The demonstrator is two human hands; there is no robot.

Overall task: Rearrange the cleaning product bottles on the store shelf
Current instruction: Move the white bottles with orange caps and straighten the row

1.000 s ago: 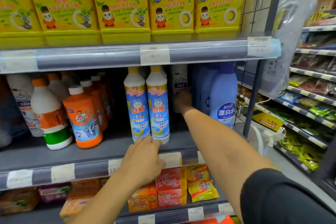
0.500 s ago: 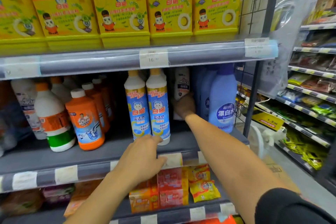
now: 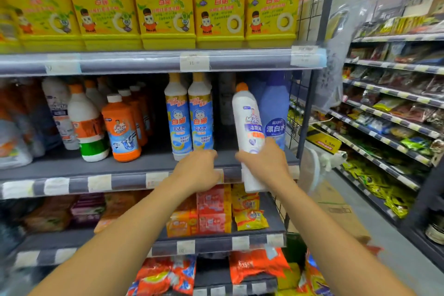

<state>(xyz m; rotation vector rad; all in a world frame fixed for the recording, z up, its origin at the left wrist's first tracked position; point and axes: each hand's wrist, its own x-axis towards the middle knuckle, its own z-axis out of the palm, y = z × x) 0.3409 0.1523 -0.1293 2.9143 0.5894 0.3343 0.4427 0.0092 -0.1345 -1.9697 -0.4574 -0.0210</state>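
My right hand (image 3: 265, 163) is shut on a tall white bottle with an orange cap (image 3: 247, 122), held in front of the middle shelf's edge (image 3: 115, 181), off the shelf board. Behind it stands a blue bleach bottle (image 3: 276, 108). My left hand (image 3: 199, 170) rests on the shelf edge just below two white-and-blue bottles (image 3: 189, 115); its fingers are curled and hold nothing. Further left on the same shelf stand an orange drain-cleaner bottle (image 3: 122, 127) and a white bottle with an orange and green label (image 3: 89, 125).
Yellow detergent jugs (image 3: 163, 5) fill the top shelf. Soap packs (image 3: 211, 209) and bags lie on the lower shelves. A dark gap (image 3: 224, 108) sits between the white-and-blue pair and the bleach bottle. A snack rack (image 3: 389, 115) stands to the right across an aisle.
My right hand has drawn back out of the shelf's rear with the white orange-capped bottle in it. My left hand has stayed at the shelf edge.
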